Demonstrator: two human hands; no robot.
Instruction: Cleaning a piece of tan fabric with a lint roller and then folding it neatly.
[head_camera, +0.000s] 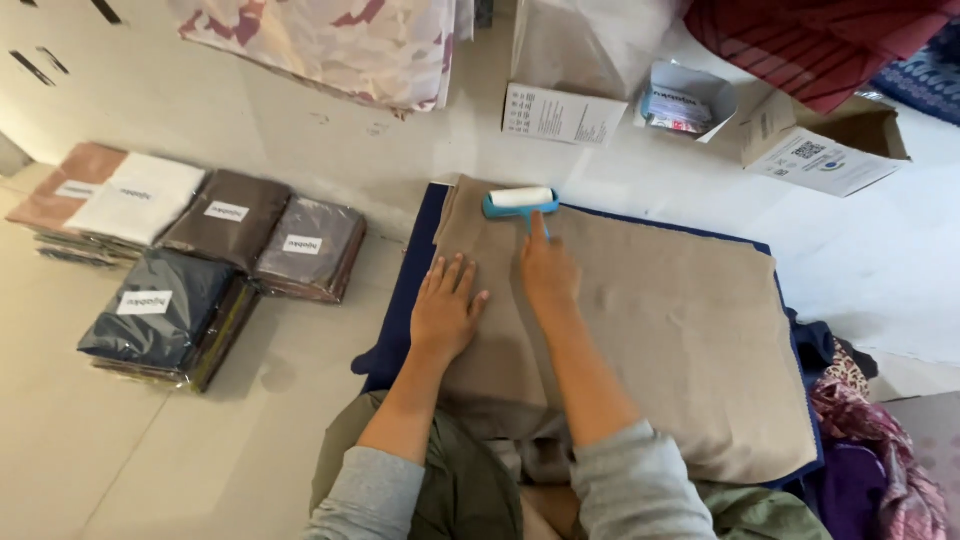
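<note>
Here the right hand (548, 268) is clamped on the handle of a lint roller (521, 202), index finger stretched along it, and the white roll with its blue frame sits on the far left edge of a beige cloth (660, 330). The left hand (445, 308) lies flat, fingers spread apart, pressing the cloth's left part just beside the right hand. The cloth is spread over a dark blue mat (400, 310) on the floor. Well to the left lie stacked packets of folded fabric (190, 260); cardboard boxes (820, 150) stand far right.

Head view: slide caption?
Right hand rolls a blue lint roller over beige cloth; left hand flat on it.
</note>
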